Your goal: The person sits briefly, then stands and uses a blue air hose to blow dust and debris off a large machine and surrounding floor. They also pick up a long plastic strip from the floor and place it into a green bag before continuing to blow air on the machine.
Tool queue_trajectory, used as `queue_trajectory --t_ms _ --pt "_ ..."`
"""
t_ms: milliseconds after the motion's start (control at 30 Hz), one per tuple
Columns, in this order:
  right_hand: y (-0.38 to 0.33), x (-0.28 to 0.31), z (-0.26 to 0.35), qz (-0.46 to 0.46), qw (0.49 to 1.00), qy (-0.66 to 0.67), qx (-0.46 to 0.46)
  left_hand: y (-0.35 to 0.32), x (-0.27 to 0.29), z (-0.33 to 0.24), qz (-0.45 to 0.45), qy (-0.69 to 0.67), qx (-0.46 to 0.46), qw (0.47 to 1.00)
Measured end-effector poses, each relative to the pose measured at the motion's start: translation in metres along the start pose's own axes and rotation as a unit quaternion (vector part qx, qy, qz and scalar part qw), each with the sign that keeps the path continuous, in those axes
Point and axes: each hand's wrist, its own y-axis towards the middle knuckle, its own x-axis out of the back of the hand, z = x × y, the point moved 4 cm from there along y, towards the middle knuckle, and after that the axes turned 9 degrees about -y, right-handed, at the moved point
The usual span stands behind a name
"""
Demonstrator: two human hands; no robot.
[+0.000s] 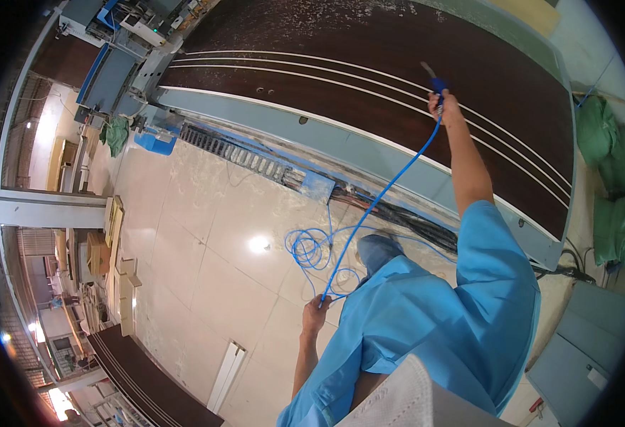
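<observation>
In my right hand (446, 107) is a blue air blow gun (438, 86), its fingers wrapped round the handle and its thin nozzle pointing up and left. The gun is over a dark brown panel (327, 35) crossed by pale lines, with light dust scattered at its far part. A blue air hose (384, 193) runs from the gun down to my left hand (315, 313), which is closed round it at waist height. Beyond the left hand, more hose lies in loose coils (309, 248) on the tiled floor.
The panel lies on a long grey machine bed (255, 112) with a cable chain (238, 153) along its near side. Machine parts (124, 64) stand at the far left. Green bags (604, 164) and a grey cabinet (576, 341) are on the right. Another dark panel (142, 370) is at lower left.
</observation>
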Motion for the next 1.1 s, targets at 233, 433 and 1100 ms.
queue_trajectory --t_ms 233,433,1100 --pt "0.022 -0.094 -0.109 0.101 0.920 -0.355 -0.133 0.069 0.062 0.024 -0.051 -0.014 0.011 0.999" --pt "0.109 -0.077 -0.020 -0.081 0.991 0.018 0.105 0.137 0.107 -0.036 -0.027 -0.018 -0.012 0.999" --pt "0.273 -0.252 -0.070 -0.004 0.981 -0.182 -0.062 0.276 0.243 -0.135 -0.059 0.051 0.015 0.997"
